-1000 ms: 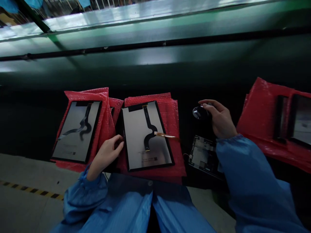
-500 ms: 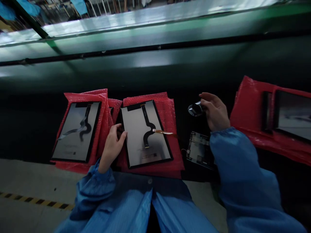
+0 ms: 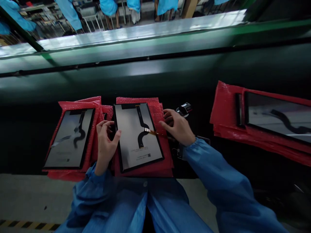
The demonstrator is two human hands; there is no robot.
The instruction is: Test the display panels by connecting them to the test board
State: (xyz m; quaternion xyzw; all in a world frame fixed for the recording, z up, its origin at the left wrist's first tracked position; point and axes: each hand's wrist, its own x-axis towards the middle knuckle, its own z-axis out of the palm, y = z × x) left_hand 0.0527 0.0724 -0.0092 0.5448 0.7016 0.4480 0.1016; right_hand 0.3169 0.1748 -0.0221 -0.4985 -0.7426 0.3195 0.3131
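Observation:
A display panel lies silver back up on stacked red bubble bags. A black curved flex cable and a thin copper-coloured strip sit on its back, the strip reaching past the right edge. My left hand is at the panel's left edge, fingers apart, with nothing held. On the other side, my right hand hovers by the right edge, thumb and fingers apart and empty. Just beyond it rests a small shiny metal piece with a round part. A small circuit board unit is mostly hidden under my right forearm.
To the left, another display panel with a flex cable lies on red bubble bags. More panels rest on red bags at the right. A green ledge with a dark rail runs behind. People in blue clothing are beyond it.
My right hand has let go of the shiny metal piece, now lying on the dark surface, and moved left to the panel's right edge. My left hand stays beside the panel. The view has shifted.

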